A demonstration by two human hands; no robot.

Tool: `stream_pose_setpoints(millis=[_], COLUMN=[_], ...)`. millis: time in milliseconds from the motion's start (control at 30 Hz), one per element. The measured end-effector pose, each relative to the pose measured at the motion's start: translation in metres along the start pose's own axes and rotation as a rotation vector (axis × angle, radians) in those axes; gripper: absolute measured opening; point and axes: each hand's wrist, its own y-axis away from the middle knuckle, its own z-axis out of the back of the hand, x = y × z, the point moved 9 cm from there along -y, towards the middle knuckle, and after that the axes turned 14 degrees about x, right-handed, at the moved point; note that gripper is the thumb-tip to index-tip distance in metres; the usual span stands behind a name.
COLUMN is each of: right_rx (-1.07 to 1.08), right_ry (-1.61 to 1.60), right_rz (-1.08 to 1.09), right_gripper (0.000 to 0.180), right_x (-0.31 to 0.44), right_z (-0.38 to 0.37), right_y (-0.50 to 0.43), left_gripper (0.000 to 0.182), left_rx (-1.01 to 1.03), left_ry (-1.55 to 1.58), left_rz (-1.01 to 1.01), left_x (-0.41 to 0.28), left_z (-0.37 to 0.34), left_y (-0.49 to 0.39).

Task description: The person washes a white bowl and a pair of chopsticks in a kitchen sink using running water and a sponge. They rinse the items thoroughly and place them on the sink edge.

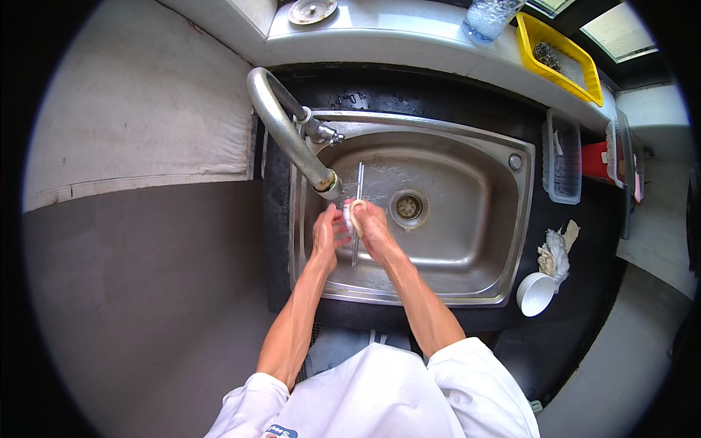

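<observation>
Both my hands are over the left part of a stainless steel sink, below the spout of a curved metal faucet. My right hand grips a small pale cloth or pad, its thumb pressed on it. Close beside it on the left, my left hand has its fingers apart and slightly blurred; whether it touches the cloth I cannot tell. Thin metal rods, possibly chopsticks, run lengthwise behind and past the right hand. Their middle is hidden by the hand and cloth.
Right of the sink are a white bowl, crumpled cloths and a clear plastic container. On the ledge behind stand a yellow basket with a scouring pad, a clear plastic vessel and a round lid. The drain lies right of my hands.
</observation>
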Motion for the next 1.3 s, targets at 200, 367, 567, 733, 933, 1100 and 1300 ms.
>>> stream_pose_setpoints(millis=[200, 367, 567, 733, 933, 1100, 1300], right_rx=[-0.16, 0.048, 0.48, 0.575, 0.359, 0.036, -0.292], right_ry=[0.238, 0.96, 1.604, 1.627, 1.423, 0.084, 0.479], right_rz=[0.093, 0.008, 0.087, 0.295, 0.086, -0.076, 0.041], right_gripper=[0.031, 0.024, 0.014, 0.008, 0.016, 0.035, 0.028], right_x=[0.014, 0.046, 0.058, 0.075, 0.087, 0.047, 0.012], right_z=[0.024, 0.045, 0.001, -0.011, 0.068, 0.076, 0.04], right_y=[-0.005, -0.016, 0.014, 0.026, 0.012, 0.008, -0.002], left_gripper=[0.042, 0.067, 0.016, 0.015, 0.019, 0.024, 0.019], left_rx=[0.201, 0.228, 0.391, 0.455, 0.232, -0.004, 0.022], left_ry=[0.253, -0.396, -1.814, -1.755, -1.573, -1.227, -1.267], left_rz=[-0.105, -0.251, -0.554, -0.501, -0.403, -0.341, -0.407], left_x=[0.012, -0.02, -0.089, -0.088, -0.113, -0.089, -0.037], left_z=[-0.052, -0.063, -0.083, -0.072, -0.013, -0.021, -0.075], left_y=[-0.023, 0.035, 0.051, 0.054, 0.08, 0.067, 0.044])
